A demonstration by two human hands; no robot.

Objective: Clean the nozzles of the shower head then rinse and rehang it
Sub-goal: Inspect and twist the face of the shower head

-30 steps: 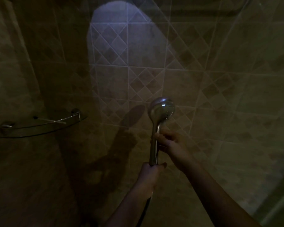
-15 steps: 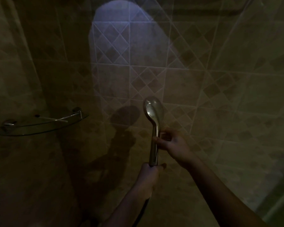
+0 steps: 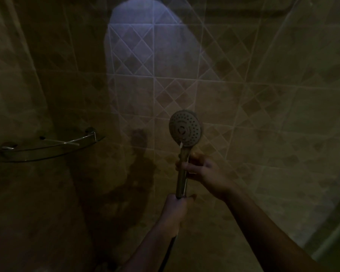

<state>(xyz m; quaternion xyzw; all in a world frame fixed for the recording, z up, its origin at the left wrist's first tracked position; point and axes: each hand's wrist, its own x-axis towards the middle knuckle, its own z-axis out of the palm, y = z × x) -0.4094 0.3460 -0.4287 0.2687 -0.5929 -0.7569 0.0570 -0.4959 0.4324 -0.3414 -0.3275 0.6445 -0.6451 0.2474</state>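
A chrome hand-held shower head [image 3: 185, 128] stands upright in front of the tiled wall, its round nozzle face turned towards me, the dotted nozzles showing. My left hand [image 3: 176, 210] grips the bottom of its handle [image 3: 181, 181], where the dark hose [image 3: 168, 250] hangs down. My right hand [image 3: 201, 169] grips the handle higher up, just under the head, fingers curled round it. A small pale stick-like thing [image 3: 181, 144] shows at the head's lower rim; I cannot tell what it is.
The stall is dim, with a patch of light on the diamond-patterned wall tiles [image 3: 137, 55]. A curved glass corner shelf [image 3: 49, 148] with a metal rail is fixed at the left. A glass panel edge [image 3: 334, 242] runs down the right side.
The shower head has been turned in my hands: first its chrome back showed, then its edge, and now its nozzle face points at me. Both hands stayed on the handle.
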